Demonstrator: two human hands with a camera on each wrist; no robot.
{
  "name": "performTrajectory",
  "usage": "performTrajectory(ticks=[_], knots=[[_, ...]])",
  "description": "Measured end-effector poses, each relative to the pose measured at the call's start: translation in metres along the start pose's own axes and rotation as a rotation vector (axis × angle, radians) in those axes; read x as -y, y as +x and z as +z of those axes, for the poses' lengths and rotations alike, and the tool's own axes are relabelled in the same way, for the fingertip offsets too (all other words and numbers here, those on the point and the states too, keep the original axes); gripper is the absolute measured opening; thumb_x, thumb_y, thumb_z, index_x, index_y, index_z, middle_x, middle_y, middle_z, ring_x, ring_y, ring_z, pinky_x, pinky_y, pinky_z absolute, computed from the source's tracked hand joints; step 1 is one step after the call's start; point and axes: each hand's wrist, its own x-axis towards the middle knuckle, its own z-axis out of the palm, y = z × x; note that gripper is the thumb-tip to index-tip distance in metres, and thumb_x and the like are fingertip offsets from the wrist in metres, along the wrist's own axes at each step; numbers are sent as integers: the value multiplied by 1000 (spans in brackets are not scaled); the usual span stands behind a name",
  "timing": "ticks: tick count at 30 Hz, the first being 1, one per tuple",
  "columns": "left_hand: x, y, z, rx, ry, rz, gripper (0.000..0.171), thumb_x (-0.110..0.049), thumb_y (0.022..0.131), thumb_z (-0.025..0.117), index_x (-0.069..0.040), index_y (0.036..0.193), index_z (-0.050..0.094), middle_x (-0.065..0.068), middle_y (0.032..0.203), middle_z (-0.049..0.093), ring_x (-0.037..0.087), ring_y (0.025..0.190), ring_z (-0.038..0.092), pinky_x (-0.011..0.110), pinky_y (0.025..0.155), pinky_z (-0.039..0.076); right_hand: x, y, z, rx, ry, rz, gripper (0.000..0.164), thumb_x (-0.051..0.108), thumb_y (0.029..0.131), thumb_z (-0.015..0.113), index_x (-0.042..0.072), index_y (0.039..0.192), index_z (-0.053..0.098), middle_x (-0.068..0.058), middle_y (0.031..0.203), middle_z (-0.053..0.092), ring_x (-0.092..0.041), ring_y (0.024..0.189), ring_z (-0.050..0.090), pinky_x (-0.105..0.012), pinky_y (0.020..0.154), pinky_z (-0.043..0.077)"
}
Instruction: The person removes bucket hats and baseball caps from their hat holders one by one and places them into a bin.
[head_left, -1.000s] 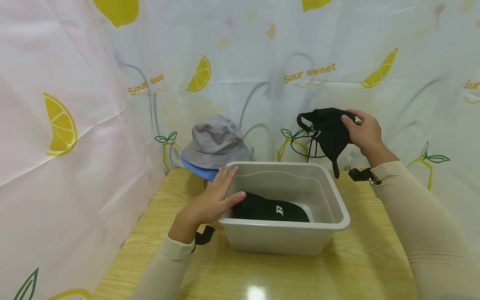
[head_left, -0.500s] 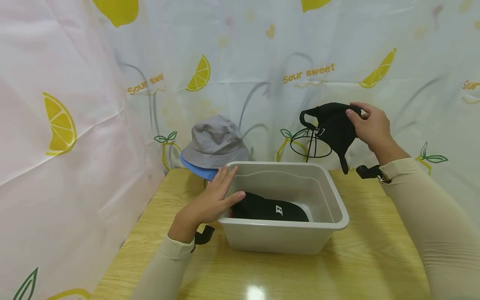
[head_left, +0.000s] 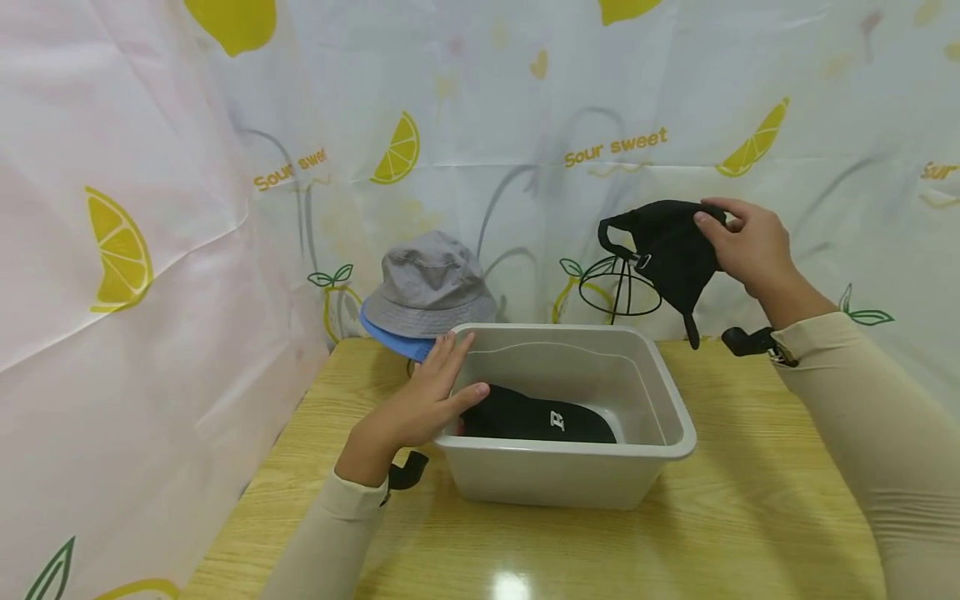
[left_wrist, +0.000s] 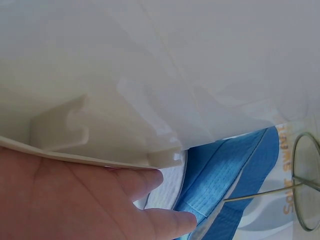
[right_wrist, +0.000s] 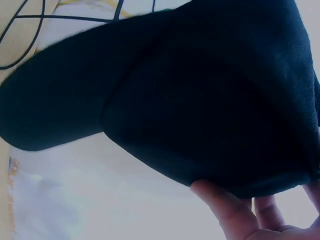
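Note:
A black baseball cap [head_left: 678,254] hangs by its edge from my right hand [head_left: 750,246], which pinches it between thumb and fingers. Its strap and buckle face left in the head view, and the brim points down. The right wrist view shows the dark crown [right_wrist: 210,100] with fingertips at its edge. My left hand [head_left: 408,412] rests with straight fingers on the left rim of a light grey plastic bin [head_left: 555,479]. Inside that bin lies another black cap [head_left: 517,417] with a white letter. A little red shows beside it, mostly hidden by my left hand.
Behind the bin's left end, a grey bucket hat [head_left: 431,279] sits over a blue hat [head_left: 393,336]. A black wire hat stand [head_left: 618,296] stands behind the bin, near the held cap. Lemon-print curtains [head_left: 480,108] border the wooden table [head_left: 420,542].
My right hand has moved right and slightly up, carrying the black baseball cap with it above the wire stand's right side. The left hand and the bin stay put.

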Motion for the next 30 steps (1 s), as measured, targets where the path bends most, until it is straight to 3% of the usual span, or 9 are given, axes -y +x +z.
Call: performTrajectory(ticks=[14,19,23,30], knots=[[1,0,0,-1,8,-1,86,-68,103,41,-24,169,7,13,175,-3,36,161,-9,72,123,4,19,-9,-18,21,-9,-28,63,59,102,51,27,156,49,-29,137,61,-1,66,56,-24,55,47],[1,0,1,-3,7,2,85,-68,103,42,-27,169,6,13,175,-3,36,161,-9,71,123,4,27,-12,-25,-4,9,-68,59,55,101,56,24,152,55,-13,111,69,-1,59,59,-24,53,49],[2,0,1,-4,10,-1,84,-67,103,41,-29,168,4,13,175,-4,36,161,-9,70,123,3,32,-13,-33,13,44,-52,58,53,101,57,26,153,54,-5,109,66,3,62,61,-20,55,53],[1,1,1,-7,7,0,86,-68,103,41,-24,169,7,13,175,-3,36,161,-8,71,123,4,39,-18,-45,35,6,-33,62,55,102,54,24,156,49,-26,130,60,8,62,60,-18,55,53]])
